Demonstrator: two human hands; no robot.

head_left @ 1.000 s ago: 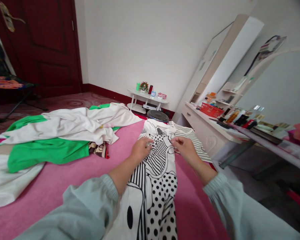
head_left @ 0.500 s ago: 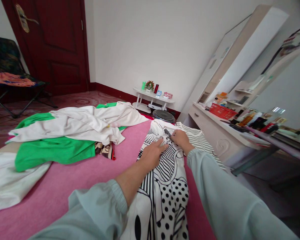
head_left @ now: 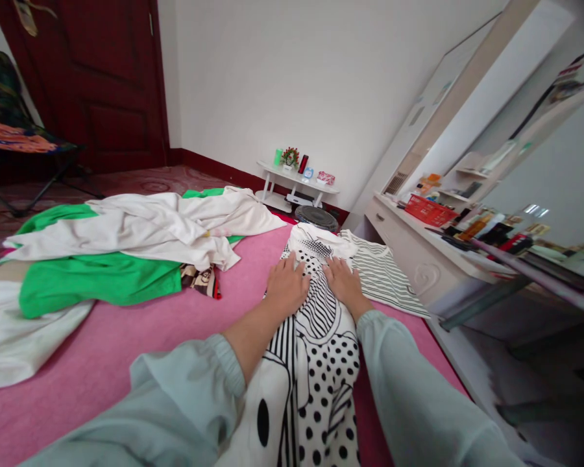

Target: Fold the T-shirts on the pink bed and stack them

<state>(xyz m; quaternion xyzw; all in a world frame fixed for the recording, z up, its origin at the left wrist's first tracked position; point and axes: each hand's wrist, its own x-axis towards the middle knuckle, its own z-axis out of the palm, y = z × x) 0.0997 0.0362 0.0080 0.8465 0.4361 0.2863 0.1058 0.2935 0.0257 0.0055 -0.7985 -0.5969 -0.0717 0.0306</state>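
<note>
Black and white all down the middle here: a boldly printed garment [head_left: 328, 363] lies lengthwise on the pink bed [head_left: 175, 344], running from close by the person out towards the far edge. And both hands are on it! The left hand [head_left: 288, 285] rests palm down on its left side, the right hand [head_left: 343, 282] opposite, near the right edge, a strip of print showing between them. Fingers on both are extended and slightly apart, nothing visibly pinched. This cloth looks light and thin, soft enough to take every crease; just look at those ripples in the spotted part at the near end. No stiffness to help, I'd say, so one grip in the middle would likely bunch it. Two holds look better: one hand to each side edge, or out at the far corners. Nothing fragile, and hardly slippery by the look of it. Just beside, on the right, a striped shirt [head_left: 384, 269] lies flat.
</note>
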